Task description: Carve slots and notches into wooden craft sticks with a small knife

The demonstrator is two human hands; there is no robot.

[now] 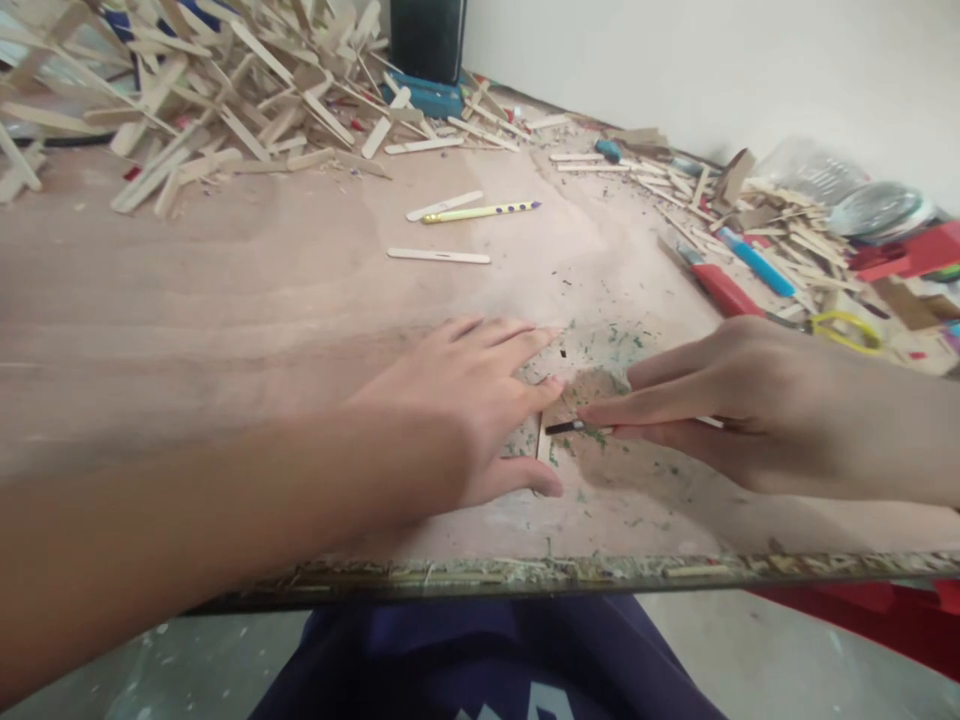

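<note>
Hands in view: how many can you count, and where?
2: the left hand, spread over a thin stick; the right hand, beside it, holding a dark-tipped tool.

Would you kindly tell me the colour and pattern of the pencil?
The pencil is pale yellow with dark purple spots, seen in the head view.

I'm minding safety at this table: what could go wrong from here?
The dark-tipped tool in the right hand could slip off the narrow stick and nick the left hand, whose fingers lie close by. Loose green bits around the stick might also let it shift.
</note>
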